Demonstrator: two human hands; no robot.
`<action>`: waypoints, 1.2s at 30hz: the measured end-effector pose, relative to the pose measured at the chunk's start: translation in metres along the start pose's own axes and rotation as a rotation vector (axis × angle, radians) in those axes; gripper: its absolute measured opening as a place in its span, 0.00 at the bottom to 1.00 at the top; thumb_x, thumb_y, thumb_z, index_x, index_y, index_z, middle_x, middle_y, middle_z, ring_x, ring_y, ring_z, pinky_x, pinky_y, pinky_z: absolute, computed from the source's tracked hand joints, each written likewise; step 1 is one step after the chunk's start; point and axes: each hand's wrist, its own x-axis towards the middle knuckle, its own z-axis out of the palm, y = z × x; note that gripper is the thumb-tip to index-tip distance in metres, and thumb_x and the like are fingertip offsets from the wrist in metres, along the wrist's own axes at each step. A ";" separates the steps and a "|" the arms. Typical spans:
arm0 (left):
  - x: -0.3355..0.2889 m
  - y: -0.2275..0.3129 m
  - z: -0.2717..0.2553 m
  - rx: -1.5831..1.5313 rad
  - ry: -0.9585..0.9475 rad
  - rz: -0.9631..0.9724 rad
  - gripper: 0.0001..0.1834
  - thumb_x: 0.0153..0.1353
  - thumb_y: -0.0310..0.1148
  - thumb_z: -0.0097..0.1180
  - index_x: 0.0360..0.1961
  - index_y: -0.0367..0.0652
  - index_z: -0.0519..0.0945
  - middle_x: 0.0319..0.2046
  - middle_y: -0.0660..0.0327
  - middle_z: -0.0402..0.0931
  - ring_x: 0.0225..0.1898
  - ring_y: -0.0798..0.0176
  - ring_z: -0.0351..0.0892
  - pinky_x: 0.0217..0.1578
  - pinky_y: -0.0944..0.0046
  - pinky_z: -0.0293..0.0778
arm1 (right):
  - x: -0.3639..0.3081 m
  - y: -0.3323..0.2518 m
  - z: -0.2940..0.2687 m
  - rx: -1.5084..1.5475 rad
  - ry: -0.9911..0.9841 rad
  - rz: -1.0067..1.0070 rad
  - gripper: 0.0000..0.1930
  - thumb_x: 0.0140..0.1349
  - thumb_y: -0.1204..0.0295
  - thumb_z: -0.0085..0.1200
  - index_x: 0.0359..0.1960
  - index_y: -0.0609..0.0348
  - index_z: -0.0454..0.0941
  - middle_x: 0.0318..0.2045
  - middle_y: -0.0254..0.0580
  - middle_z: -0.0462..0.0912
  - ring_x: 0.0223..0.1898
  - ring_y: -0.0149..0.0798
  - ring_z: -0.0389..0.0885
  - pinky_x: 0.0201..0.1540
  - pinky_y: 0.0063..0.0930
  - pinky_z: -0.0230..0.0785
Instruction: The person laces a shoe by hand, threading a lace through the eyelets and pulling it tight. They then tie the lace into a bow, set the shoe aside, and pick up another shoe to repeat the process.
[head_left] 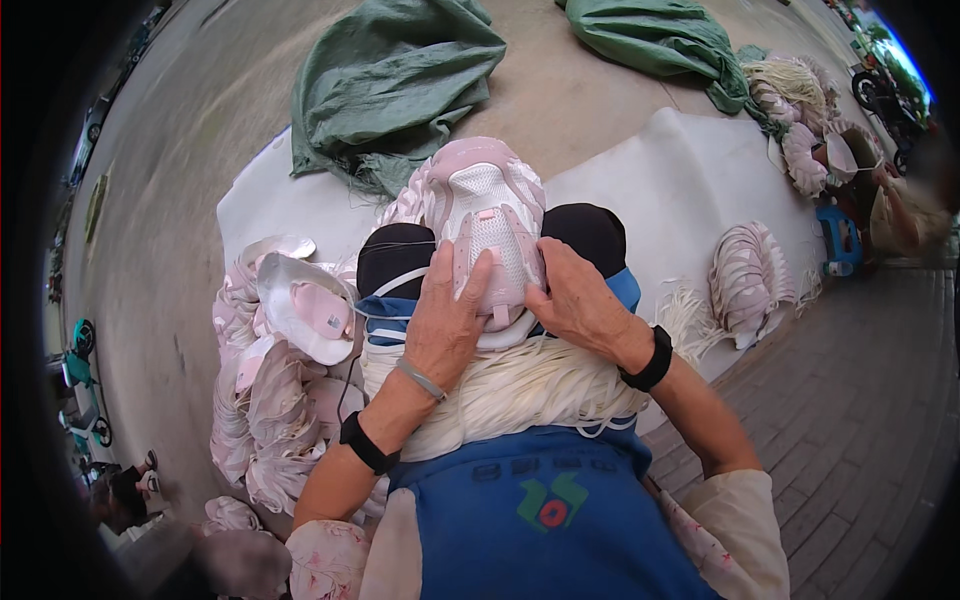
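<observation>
A pink and white shoe upper (497,231) with mesh panels lies over my lap, its toe end pointing away from me. My left hand (447,310) grips its left edge near the tongue, thumb on top. On the opposite edge my right hand (587,305) holds it, thumb close to the lower end; the fingertips beneath are partly hidden. A thick bundle of cream shoelaces (500,398) lies across my lap, just below the upper. More pink uppers show behind the held one.
Stacked pink uppers (270,425) sit to my left, with a white-lined upper (318,315) on top. Another row of uppers (750,280) rests at right on the white sheet (650,170). Green sacks (400,85) lie ahead. A person (905,215) sits at far right beside a blue stool (838,238).
</observation>
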 end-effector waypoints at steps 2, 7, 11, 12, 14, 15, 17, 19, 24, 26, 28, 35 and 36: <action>0.000 0.000 0.001 0.208 0.003 0.094 0.45 0.51 0.24 0.62 0.71 0.51 0.58 0.65 0.34 0.53 0.63 0.31 0.62 0.61 0.47 0.67 | 0.001 -0.001 -0.002 0.012 -0.008 0.002 0.23 0.57 0.72 0.53 0.51 0.77 0.66 0.41 0.67 0.75 0.44 0.63 0.76 0.49 0.46 0.70; -0.007 0.001 -0.009 0.410 -0.077 0.050 0.40 0.58 0.24 0.54 0.72 0.54 0.57 0.66 0.36 0.54 0.66 0.43 0.62 0.66 0.33 0.46 | 0.001 0.000 -0.001 0.020 0.001 0.025 0.24 0.57 0.71 0.53 0.52 0.77 0.66 0.42 0.67 0.75 0.42 0.63 0.77 0.47 0.45 0.71; -0.008 0.001 -0.009 0.384 -0.085 0.062 0.39 0.59 0.25 0.53 0.72 0.54 0.56 0.67 0.37 0.54 0.67 0.44 0.63 0.67 0.33 0.43 | 0.000 0.002 -0.005 0.066 -0.006 -0.027 0.20 0.56 0.72 0.54 0.45 0.74 0.64 0.35 0.65 0.73 0.39 0.63 0.75 0.43 0.50 0.71; -0.006 0.004 -0.009 0.357 -0.094 0.065 0.39 0.60 0.26 0.54 0.73 0.54 0.56 0.68 0.37 0.53 0.67 0.44 0.63 0.67 0.32 0.42 | -0.003 0.002 -0.008 0.090 -0.021 -0.015 0.21 0.56 0.72 0.55 0.46 0.74 0.64 0.35 0.64 0.73 0.39 0.62 0.75 0.42 0.49 0.71; -0.007 0.002 -0.012 0.341 -0.107 0.078 0.39 0.60 0.26 0.54 0.73 0.54 0.55 0.68 0.38 0.53 0.67 0.45 0.63 0.67 0.31 0.41 | -0.005 -0.001 -0.018 0.122 -0.024 -0.005 0.21 0.56 0.72 0.56 0.47 0.73 0.64 0.35 0.63 0.73 0.38 0.62 0.76 0.41 0.49 0.71; -0.012 -0.001 -0.012 0.364 -0.116 0.071 0.39 0.60 0.27 0.54 0.73 0.54 0.56 0.68 0.38 0.53 0.67 0.45 0.63 0.66 0.30 0.41 | -0.004 -0.005 -0.025 0.180 -0.068 0.039 0.21 0.56 0.73 0.56 0.48 0.72 0.65 0.35 0.62 0.74 0.38 0.61 0.76 0.41 0.48 0.71; -0.017 0.003 -0.012 0.366 -0.123 0.055 0.38 0.60 0.27 0.54 0.72 0.53 0.57 0.69 0.40 0.52 0.68 0.45 0.60 0.66 0.29 0.39 | -0.005 -0.003 -0.035 0.237 -0.114 0.086 0.21 0.56 0.73 0.57 0.49 0.71 0.66 0.36 0.60 0.74 0.37 0.59 0.76 0.40 0.47 0.71; -0.013 0.005 -0.016 0.361 -0.153 0.064 0.39 0.59 0.28 0.56 0.72 0.51 0.57 0.69 0.41 0.52 0.69 0.45 0.59 0.66 0.29 0.38 | 0.002 0.004 -0.040 0.157 0.014 0.015 0.20 0.57 0.74 0.57 0.50 0.68 0.69 0.36 0.56 0.74 0.38 0.57 0.77 0.40 0.45 0.71; -0.007 0.009 -0.033 0.069 -0.175 0.028 0.46 0.53 0.30 0.64 0.71 0.41 0.54 0.70 0.39 0.50 0.72 0.43 0.51 0.67 0.31 0.36 | 0.018 0.008 -0.036 0.064 -0.004 -0.019 0.19 0.58 0.71 0.59 0.48 0.67 0.70 0.37 0.55 0.74 0.37 0.55 0.77 0.39 0.43 0.72; -0.004 0.012 -0.030 0.216 -0.180 -0.002 0.50 0.51 0.31 0.66 0.71 0.36 0.50 0.70 0.39 0.48 0.73 0.41 0.49 0.68 0.31 0.33 | 0.024 -0.001 -0.037 0.048 -0.094 -0.011 0.21 0.57 0.68 0.60 0.47 0.67 0.68 0.37 0.57 0.73 0.37 0.57 0.77 0.39 0.46 0.72; -0.005 0.009 -0.015 0.264 -0.156 0.002 0.51 0.50 0.31 0.66 0.71 0.36 0.48 0.70 0.39 0.48 0.73 0.41 0.48 0.68 0.31 0.31 | 0.024 0.000 -0.027 0.002 -0.080 -0.027 0.24 0.56 0.69 0.61 0.51 0.67 0.68 0.37 0.56 0.73 0.35 0.53 0.76 0.39 0.42 0.71; -0.011 0.004 -0.007 0.354 -0.151 0.008 0.52 0.50 0.32 0.64 0.71 0.34 0.45 0.71 0.39 0.46 0.73 0.40 0.47 0.67 0.29 0.27 | 0.023 0.001 -0.019 0.039 -0.072 -0.004 0.28 0.56 0.69 0.59 0.55 0.71 0.65 0.39 0.57 0.72 0.35 0.52 0.75 0.40 0.40 0.70; -0.012 0.003 -0.006 0.356 -0.146 0.004 0.52 0.50 0.32 0.64 0.71 0.34 0.45 0.71 0.39 0.46 0.73 0.40 0.47 0.67 0.29 0.27 | 0.023 0.000 -0.018 0.037 -0.075 -0.011 0.28 0.56 0.69 0.59 0.55 0.71 0.65 0.39 0.57 0.72 0.35 0.52 0.75 0.40 0.40 0.70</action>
